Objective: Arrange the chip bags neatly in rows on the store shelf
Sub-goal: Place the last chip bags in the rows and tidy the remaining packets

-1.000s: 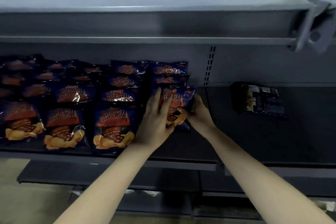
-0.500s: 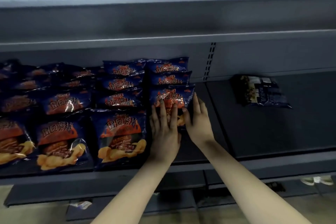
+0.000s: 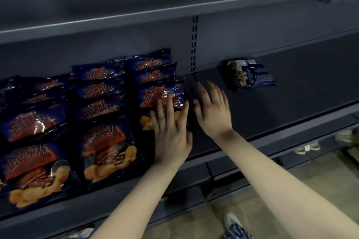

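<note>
left hand (image 3: 172, 137): our straight, spread fingers press the chip bag (image 3: 161, 94).
right hand (image 3: 212, 110): our fingers spread, just beside it.

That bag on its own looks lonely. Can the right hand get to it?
Probably yes. The right hand is open and holds nothing, and only bare shelf lies between it and the lone bag.
</note>
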`<state>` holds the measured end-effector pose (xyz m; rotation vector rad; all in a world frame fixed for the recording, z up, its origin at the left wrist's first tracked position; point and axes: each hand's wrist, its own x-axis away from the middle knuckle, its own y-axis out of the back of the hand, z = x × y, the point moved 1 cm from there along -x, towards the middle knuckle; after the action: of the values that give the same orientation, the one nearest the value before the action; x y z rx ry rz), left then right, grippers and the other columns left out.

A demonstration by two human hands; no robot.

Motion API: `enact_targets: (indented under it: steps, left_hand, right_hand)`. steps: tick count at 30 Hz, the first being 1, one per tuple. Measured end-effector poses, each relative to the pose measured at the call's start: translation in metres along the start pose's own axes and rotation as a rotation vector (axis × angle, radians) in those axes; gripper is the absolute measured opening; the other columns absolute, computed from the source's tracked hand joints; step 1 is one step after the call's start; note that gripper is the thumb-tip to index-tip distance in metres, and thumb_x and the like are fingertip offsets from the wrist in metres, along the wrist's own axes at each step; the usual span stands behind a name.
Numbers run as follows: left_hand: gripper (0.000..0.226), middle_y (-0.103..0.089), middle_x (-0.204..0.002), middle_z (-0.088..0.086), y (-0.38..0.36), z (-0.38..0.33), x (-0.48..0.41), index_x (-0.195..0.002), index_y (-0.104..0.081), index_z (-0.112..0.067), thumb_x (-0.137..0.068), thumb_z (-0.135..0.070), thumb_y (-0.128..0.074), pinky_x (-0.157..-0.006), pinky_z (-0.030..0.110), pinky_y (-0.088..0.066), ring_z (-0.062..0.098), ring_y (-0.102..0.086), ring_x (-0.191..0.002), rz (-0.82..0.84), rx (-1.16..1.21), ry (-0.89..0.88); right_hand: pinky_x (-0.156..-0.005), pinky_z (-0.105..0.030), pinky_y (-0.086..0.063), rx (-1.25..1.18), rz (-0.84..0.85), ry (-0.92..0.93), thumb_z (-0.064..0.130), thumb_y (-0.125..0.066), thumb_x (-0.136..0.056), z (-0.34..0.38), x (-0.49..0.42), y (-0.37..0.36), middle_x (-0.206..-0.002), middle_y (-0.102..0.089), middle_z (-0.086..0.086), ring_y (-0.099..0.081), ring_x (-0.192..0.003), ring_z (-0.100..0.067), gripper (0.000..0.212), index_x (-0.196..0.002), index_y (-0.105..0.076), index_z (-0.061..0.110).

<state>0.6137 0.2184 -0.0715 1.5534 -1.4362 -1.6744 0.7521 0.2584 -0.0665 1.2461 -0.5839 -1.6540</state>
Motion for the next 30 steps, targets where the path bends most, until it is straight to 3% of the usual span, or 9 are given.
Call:
enact_targets:
  steps: [6,9,14,22,27,30]
  left_hand:
    - [0.071,-0.012,-0.155,0.02,-0.008,-0.052,-0.048,-0.146,-0.027,-0.02,-0.079,-0.03,-0.049,-0.113,0.055,-0.008,0.042,-0.007,-0.142,-0.002,0.01,-0.066]
    - [0.071,-0.02,-0.153,0.02,-0.024,-0.074,-0.069,-0.144,-0.031,-0.019,-0.078,-0.031,-0.057,-0.111,0.056,-0.009,0.044,-0.017,-0.139,0.037,-0.026,-0.098]
    - [0.065,-0.031,-0.149,0.019,-0.054,-0.113,-0.111,-0.135,-0.046,-0.018,-0.076,-0.032,-0.068,-0.108,0.061,-0.018,0.046,-0.028,-0.135,0.092,-0.072,-0.154]
    - [0.083,0.0,-0.157,0.013,-0.103,-0.152,-0.174,-0.149,-0.007,-0.028,-0.085,-0.064,-0.044,-0.111,0.056,-0.014,0.042,-0.009,-0.14,0.282,-0.064,-0.022]
    - [0.089,0.015,-0.157,0.006,-0.128,-0.158,-0.183,-0.149,-0.001,-0.032,-0.081,-0.07,-0.043,-0.113,0.057,-0.012,0.038,0.002,-0.142,0.399,-0.017,0.04]
    - [0.09,0.016,-0.157,0.008,-0.133,-0.163,-0.182,-0.149,-0.004,-0.029,-0.08,-0.068,-0.047,-0.113,0.056,-0.013,0.031,0.003,-0.144,0.386,0.012,0.078]
  right_hand:
    - [-0.116,-0.052,-0.01,0.173,0.125,-0.093,0.043,-0.029,-0.097,-0.086,-0.017,0.035,-0.157,-0.016,-0.009,-0.01,-0.145,-0.031,0.055,-0.148,-0.024,0.024]
    - [-0.115,-0.054,-0.005,0.198,0.164,-0.124,0.043,-0.033,-0.097,-0.124,-0.027,0.048,-0.159,-0.009,-0.006,-0.002,-0.146,-0.031,0.058,-0.15,-0.014,0.029]
    - [-0.116,-0.053,-0.003,0.183,0.19,-0.161,0.046,-0.036,-0.095,-0.18,-0.04,0.069,-0.159,0.0,-0.004,0.001,-0.145,-0.033,0.062,-0.15,-0.015,0.027]
    - [-0.116,-0.052,-0.004,0.09,0.381,-0.018,0.048,-0.041,-0.094,-0.235,-0.059,0.081,-0.159,0.007,-0.006,0.0,-0.146,-0.026,0.07,-0.15,-0.001,0.035]
    - [-0.116,-0.055,-0.003,0.095,0.492,0.081,0.04,-0.043,-0.095,-0.253,-0.064,0.075,-0.159,0.007,-0.004,0.003,-0.146,-0.022,0.071,-0.149,0.002,0.034]
    - [-0.116,-0.052,-0.003,0.089,0.523,0.101,0.038,-0.043,-0.095,-0.261,-0.067,0.075,-0.159,0.0,-0.004,-0.004,-0.146,-0.022,0.068,-0.149,-0.001,0.034]
